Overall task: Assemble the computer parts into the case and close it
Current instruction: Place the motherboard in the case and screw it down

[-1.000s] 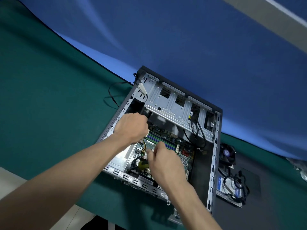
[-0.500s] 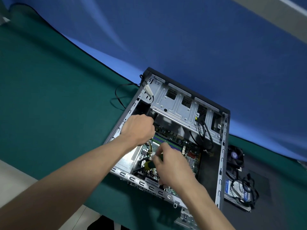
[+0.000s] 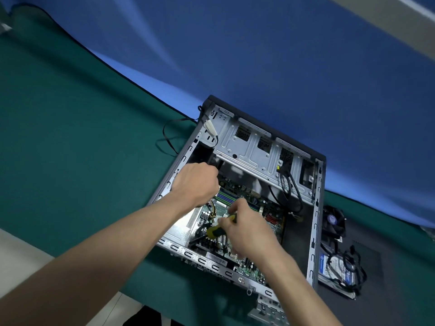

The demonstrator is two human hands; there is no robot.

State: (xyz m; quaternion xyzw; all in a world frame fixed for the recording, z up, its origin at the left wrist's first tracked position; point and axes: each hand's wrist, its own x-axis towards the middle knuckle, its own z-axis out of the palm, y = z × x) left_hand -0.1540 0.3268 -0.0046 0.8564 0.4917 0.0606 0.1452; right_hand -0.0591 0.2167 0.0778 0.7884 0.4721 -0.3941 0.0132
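Note:
An open computer case [image 3: 316,208] lies on its side on the green table, with a green motherboard [image 3: 251,198] fitted inside. My left hand [image 3: 195,182] is closed into a fist at the case's left wall, above the board; what it grips is hidden. My right hand [image 3: 247,229] is over the middle of the board and holds a screwdriver with a yellow and black handle [image 3: 215,230]. The screwdriver's tip is hidden among the black cables.
A hard drive with black cables [image 3: 336,269] and a black fan [image 3: 333,222] lie on a dark mat right of the case. A thin black cable [image 3: 164,137] loops on the green table [image 3: 70,137] left of the case. Blue cloth hangs behind.
The view has shifted, so the case sits further right and lower. My right hand has drawn back a little, and the yellow and black screwdriver handle now shows in it.

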